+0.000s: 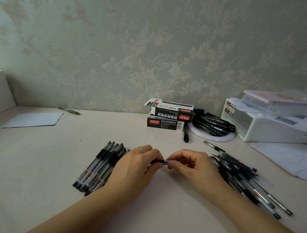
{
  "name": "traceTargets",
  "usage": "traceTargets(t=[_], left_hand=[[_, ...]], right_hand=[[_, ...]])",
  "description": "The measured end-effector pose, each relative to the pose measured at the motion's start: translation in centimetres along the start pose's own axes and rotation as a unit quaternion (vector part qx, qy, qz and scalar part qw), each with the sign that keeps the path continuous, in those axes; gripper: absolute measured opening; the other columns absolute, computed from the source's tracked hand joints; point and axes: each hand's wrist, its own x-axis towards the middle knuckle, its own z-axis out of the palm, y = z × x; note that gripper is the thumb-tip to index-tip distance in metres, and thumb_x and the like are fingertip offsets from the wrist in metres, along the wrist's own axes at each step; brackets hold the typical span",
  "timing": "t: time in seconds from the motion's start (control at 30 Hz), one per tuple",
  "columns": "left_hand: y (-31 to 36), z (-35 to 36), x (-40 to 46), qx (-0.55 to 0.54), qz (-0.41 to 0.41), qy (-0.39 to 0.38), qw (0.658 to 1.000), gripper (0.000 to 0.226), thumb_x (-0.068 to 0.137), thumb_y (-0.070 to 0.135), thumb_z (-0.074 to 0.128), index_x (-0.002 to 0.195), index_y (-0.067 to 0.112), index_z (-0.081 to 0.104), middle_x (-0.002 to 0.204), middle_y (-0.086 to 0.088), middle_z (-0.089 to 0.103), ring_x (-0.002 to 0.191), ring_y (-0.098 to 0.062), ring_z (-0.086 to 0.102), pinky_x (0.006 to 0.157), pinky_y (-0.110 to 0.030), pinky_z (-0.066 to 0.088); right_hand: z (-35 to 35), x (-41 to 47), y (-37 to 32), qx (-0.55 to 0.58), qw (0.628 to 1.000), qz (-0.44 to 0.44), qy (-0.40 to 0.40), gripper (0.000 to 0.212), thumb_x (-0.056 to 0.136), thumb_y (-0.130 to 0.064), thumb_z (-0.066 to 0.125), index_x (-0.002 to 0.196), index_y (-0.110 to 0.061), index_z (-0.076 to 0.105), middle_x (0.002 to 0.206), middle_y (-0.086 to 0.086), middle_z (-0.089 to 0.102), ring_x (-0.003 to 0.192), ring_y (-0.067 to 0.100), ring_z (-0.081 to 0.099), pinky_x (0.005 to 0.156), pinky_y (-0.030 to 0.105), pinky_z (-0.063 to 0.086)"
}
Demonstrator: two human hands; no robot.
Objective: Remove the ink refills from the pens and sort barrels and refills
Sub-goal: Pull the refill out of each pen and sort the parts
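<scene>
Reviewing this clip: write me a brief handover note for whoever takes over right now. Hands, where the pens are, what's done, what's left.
Left hand grips one end of a pen; right hand pinches its other end, both over the desk.
A neat row of capped pens lies left of the hands; a looser heap lies to the right, too blurred to tell barrels from refills.
Done: cannot tell how many.
Left: open the held pen, pull its refill, sort both, then go on with the rest.

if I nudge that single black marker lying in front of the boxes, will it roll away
Probably, if pushed sideways. The black marker looks round and lies free on the smooth table. It seems stiff and light, so a small push would likely move it.
</scene>
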Motion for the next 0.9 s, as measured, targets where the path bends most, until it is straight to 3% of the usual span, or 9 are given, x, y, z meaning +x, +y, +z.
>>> traceTargets(t=[0.2,0.53,0.77,0.9], left_hand=[[-0.22,0.03,-0.03,-0.002,0.0,-0.002,1.0,0.007,0.091,0.033,0.06,0.092,0.028,0.065,0.085,0.013,0.058,0.072,-0.008,0.053,0.062,-0.034,0.046],[-0.17,0.03,0.18,-0.007,-0.002,0.008,1.0,0.005,0.09,0.027,0.063,0.091,0.026,0.068,0.083,0.013,0.057,0.068,-0.006,0.05,0.06,-0.032,0.045],[0.2,-0.26,0.07,0.001,0.019,0.022,1.0,0.006,0.092,0.028,0.06,0.093,0.025,0.066,0.084,0.011,0.057,0.069,-0.008,0.05,0.059,-0.034,0.046],[0.11,-0.49,0.04,0.008,0.015,0.031,0.999,0.01,0.094,0.033,0.055,0.096,0.028,0.063,0.087,0.011,0.056,0.072,-0.009,0.053,0.06,-0.037,0.048]], right_hand=[[0.09,0.08,-0.01,0.0,1.0,0.004,0.002,0.008,0.085,-0.021,0.074,0.085,-0.029,0.077,0.079,-0.009,0.075,0.071,0.0,0.064,0.067,0.013,0.047],[0.34,0.25,0.03,0.015,1.0,0.015,0.01,0.006,0.084,-0.024,0.076,0.086,-0.029,0.078,0.08,-0.007,0.076,0.08,0.011,0.07,0.08,0.029,0.056],[0.51,0.19,-0.04,0.023,1.0,-0.006,0.015,0.01,0.086,-0.023,0.073,0.087,-0.033,0.076,0.083,-0.01,0.075,0.08,0.01,0.068,0.076,0.024,0.052],[0.79,0.11,0.0,0.017,0.999,-0.005,0.047,0.008,0.087,-0.036,0.07,0.095,-0.038,0.071,0.092,-0.015,0.071,0.08,0.008,0.065,0.072,0.019,0.052]])
